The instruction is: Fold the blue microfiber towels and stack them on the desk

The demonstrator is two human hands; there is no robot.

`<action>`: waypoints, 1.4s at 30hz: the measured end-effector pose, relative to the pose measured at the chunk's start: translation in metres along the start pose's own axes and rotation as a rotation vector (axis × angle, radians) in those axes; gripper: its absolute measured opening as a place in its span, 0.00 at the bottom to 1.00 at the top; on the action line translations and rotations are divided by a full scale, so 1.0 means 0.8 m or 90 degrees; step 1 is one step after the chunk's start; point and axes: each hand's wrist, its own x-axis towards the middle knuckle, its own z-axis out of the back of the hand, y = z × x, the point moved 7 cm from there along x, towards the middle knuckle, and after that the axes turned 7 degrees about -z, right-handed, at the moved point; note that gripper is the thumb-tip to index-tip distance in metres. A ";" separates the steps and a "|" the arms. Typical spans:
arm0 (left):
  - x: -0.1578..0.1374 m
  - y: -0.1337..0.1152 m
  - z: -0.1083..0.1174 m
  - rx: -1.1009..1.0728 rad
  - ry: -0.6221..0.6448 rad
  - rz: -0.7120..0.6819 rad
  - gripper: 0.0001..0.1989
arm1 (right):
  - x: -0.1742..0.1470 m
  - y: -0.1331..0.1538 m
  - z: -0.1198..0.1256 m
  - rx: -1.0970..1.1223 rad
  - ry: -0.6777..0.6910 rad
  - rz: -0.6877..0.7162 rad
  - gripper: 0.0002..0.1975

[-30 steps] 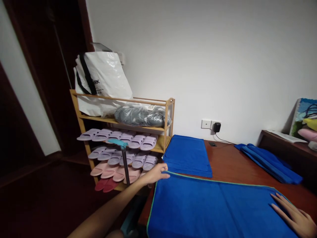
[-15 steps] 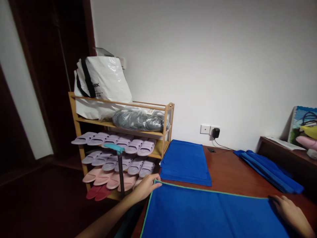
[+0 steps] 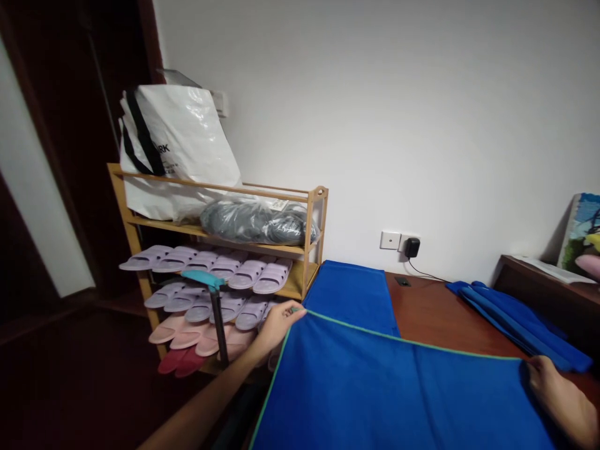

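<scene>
A blue cloth [image 3: 389, 387] with a green stitched edge spreads across the near part of the reddish-brown table [image 3: 435, 315]. At its far left corner, my left hand [image 3: 280, 322] pinches the fabric between thumb and fingers. My right hand [image 3: 557, 394] is closed on the far right corner, with the fingertips partly hidden. The cloth's far edge is raised and stretched between both hands, and the near part runs out of view. Just beyond it lies a flat stack of blue cloths [image 3: 349, 294], partly covered by the raised edge.
More folded blue cloths [image 3: 520, 325] lie at the table's right. On the left stands a wooden rack [image 3: 312, 231] with several slippers [image 3: 244, 272], a plastic-wrapped grey bundle [image 3: 255, 222] and a white bag [image 3: 182, 137]. A teal-topped handle [image 3: 204, 278] rises before it. A black adapter [image 3: 412, 247] is plugged into the wall.
Both hands have lifted the cloth's far edge, which now overlaps the front of the cloth stack. My right hand has closed on its corner. The view has shifted slightly.
</scene>
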 end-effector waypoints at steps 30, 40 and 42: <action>0.043 -0.019 -0.081 0.592 0.148 -0.139 0.24 | 0.056 0.126 -0.049 -0.056 0.047 0.136 0.30; -0.009 0.031 -0.092 0.508 0.262 -0.109 0.27 | 0.033 0.125 -0.081 -0.089 0.083 0.205 0.34; -0.011 0.021 -0.089 0.521 0.245 -0.108 0.26 | 0.024 0.128 -0.069 -0.099 0.052 0.205 0.36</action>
